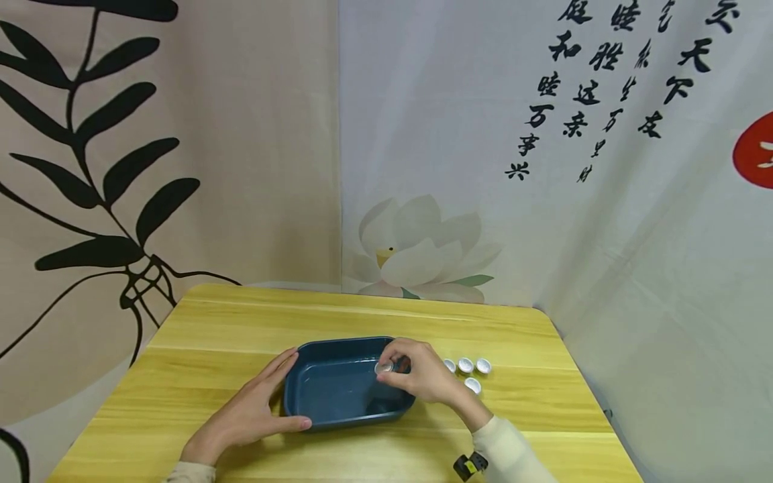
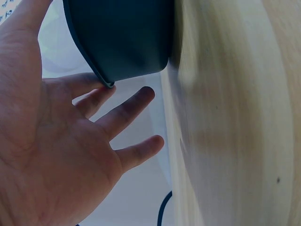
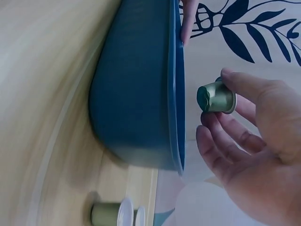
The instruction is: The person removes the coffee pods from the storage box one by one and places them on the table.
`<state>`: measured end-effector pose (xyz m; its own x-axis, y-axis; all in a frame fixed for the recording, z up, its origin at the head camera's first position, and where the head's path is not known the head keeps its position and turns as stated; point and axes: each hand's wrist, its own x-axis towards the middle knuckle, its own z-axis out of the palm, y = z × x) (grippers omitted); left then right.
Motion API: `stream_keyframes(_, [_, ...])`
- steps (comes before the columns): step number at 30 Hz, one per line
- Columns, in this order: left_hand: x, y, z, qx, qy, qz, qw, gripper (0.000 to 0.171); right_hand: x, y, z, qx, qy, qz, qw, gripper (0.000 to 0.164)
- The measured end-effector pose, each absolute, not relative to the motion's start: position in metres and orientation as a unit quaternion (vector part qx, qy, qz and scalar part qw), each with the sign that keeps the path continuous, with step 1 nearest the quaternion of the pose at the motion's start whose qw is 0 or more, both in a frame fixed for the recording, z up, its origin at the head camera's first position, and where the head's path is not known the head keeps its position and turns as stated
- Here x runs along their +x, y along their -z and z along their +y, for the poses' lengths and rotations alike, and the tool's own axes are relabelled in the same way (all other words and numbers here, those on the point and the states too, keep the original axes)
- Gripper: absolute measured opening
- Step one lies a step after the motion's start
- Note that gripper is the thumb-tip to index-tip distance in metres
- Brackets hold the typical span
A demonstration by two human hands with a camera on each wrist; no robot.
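A dark blue rectangular tray (image 1: 338, 421) with raised walls sits on the table. My left hand (image 1: 250, 409) lies at its left end, thumb on the near rim and straight, spread fingers touching the far left corner. In the left wrist view those fingers (image 2: 136, 110) spread below the tray wall (image 2: 122, 37). My right hand (image 1: 423, 372) pinches a small green coffee capsule (image 3: 218, 98) above the tray's right end, between thumb and fingertips. Its pale lid faces up in the head view. The capsule is held clear of the tray's rim (image 3: 175, 108) in the right wrist view.
Several more coffee capsules (image 1: 473, 385) stand on the wooden table (image 1: 229, 322), right of the tray, pale lids up. My right forearm passes close in front of them. Behind the table hang printed cloths (image 1: 423, 134). A small black and yellow device (image 1: 470, 465) is at my right sleeve.
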<state>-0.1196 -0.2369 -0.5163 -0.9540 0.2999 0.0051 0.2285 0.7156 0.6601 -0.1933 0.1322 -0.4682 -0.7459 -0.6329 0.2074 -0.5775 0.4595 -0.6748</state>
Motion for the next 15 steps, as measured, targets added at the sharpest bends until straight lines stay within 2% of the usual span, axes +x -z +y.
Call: stream_keyframes(15, [-0.121,0.519,-0.238,0.146,-0.348,0.925,0.048,0.134,-0.183,0.469,0.173,-0.317,0.403,0.858,0.019,0.020])
